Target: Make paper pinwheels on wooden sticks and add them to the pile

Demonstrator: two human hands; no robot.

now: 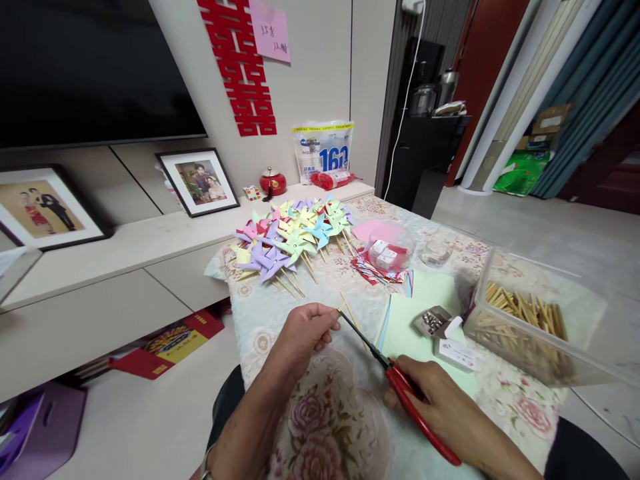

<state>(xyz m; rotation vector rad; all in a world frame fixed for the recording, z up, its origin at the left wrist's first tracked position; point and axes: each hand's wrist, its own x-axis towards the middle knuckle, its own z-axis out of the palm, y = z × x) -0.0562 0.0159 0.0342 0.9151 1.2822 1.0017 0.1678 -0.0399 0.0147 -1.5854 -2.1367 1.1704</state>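
From the head camera, the left hand [305, 330] is pinched nearly closed, its fingertips pressed on something small that I cannot make out; a thin wooden stick [350, 312] lies on the cloth just beyond them. The right hand [435, 403] is curled around the red handles of a pair of scissors [400, 383], whose dark blades are close together with the tip right at the left fingertips.

To the right, a clear plastic tub [525, 347] sits on the tabletop [280, 313] and holds a heap of wooden sticks [525, 310]; its near wall blurs the lower ones. Just beside it, on a pale green paper sheet [425, 300], is a small open box [431, 322] of metal bits, too small to identify. Farther back, a clear round container [390, 250] holds small white and red packets, resting on a fan of coloured paper strips [380, 275]. Next to that stands a low glass dish [437, 253]; what is in it I cannot tell. A pile of paper pinwheels [293, 237] on sticks covers the far left part of the floral cloth.

Both forearms run off the bottom edge.
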